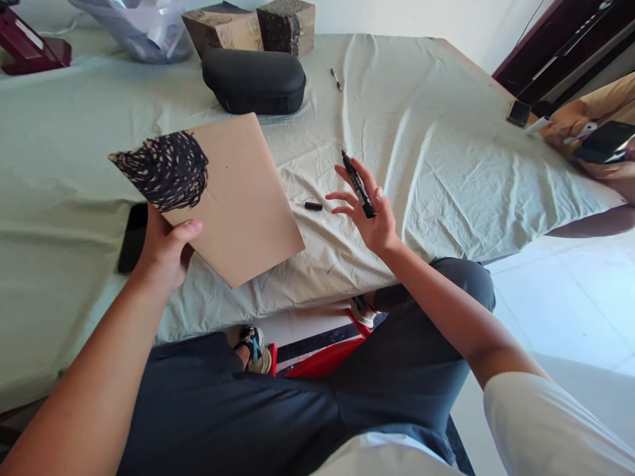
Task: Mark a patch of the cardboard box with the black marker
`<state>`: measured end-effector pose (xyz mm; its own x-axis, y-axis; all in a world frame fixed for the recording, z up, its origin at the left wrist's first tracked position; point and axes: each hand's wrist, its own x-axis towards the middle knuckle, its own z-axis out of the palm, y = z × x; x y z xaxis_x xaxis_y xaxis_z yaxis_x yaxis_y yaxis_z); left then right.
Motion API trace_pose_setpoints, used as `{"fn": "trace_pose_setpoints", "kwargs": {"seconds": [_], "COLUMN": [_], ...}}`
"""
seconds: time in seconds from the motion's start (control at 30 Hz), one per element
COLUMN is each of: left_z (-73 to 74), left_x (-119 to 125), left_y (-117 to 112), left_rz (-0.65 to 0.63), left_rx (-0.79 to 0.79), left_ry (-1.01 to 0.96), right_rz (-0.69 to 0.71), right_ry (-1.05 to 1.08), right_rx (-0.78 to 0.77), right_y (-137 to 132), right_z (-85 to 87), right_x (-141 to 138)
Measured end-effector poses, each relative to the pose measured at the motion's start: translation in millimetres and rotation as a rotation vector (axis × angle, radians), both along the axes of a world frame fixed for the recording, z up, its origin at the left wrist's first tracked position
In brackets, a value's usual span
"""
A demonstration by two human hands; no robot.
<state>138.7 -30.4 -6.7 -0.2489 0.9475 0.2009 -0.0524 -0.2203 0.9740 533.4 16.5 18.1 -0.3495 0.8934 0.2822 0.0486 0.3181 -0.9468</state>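
Observation:
My left hand (166, 248) grips the lower left edge of a brown cardboard piece (243, 198), thumb on top and fingers underneath. Dense black scribble (171, 168) covers its left corner; the rest of the face is bare apart from a small dot. To the right of the cardboard, my right hand (370, 211) holds a black marker (358, 184) between thumb and index finger, tip pointing up and away, other fingers spread. The marker's black cap (313, 206) lies on the cloth between the cardboard and my right hand.
A phone (133, 238) lies partly behind my left hand. Farther back are a black case (254, 80), cardboard boxes (286, 26), a clear plastic bin (143, 30) and a pen (336, 79). At right, another person's hands (570, 122) hold a phone and a white marker. Wrinkled cloth (446, 165) covers the table.

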Motion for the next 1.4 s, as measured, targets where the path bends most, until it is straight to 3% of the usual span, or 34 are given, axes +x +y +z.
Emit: {"fn": "trace_pose_setpoints", "kwargs": {"seconds": [0.1,0.23,0.37,0.53,0.7,0.83,1.23,1.4], "left_z": [-5.6,-15.3,-16.7,-10.2,-13.7,-16.5,-10.3,-12.6], "left_x": [1,4,4,7,8,12,20,13], "left_y": [-1,-1,-5,-14,-15,-17,-16,-21], "left_rz": [0.019,0.019,-0.043,-0.070,-0.067,-0.058,-0.114,-0.197], "left_rx": [0.040,0.120,0.134,0.089,0.063,0.032,0.064,0.012], "left_ry": [0.022,0.113,0.241,0.338,0.337,0.346,0.353,0.407], "right_rz": [-0.012,-0.086,-0.233,-0.328,-0.280,-0.225,-0.212,-0.263], "right_ry": [0.008,0.002,-0.184,-0.385,-0.759,-0.929,-1.008,-0.889], "right_rx": [0.008,-0.028,-0.100,-0.136,-0.075,-0.012,0.003,0.035], "right_y": [3,14,27,38,44,45,36,33], "right_z": [-2.8,-20.6,-35.1,-30.5,-28.0,-31.9,-26.4,-25.4], "right_x": [3,-2,-8,-12,-21,-29,-32,-35]}}
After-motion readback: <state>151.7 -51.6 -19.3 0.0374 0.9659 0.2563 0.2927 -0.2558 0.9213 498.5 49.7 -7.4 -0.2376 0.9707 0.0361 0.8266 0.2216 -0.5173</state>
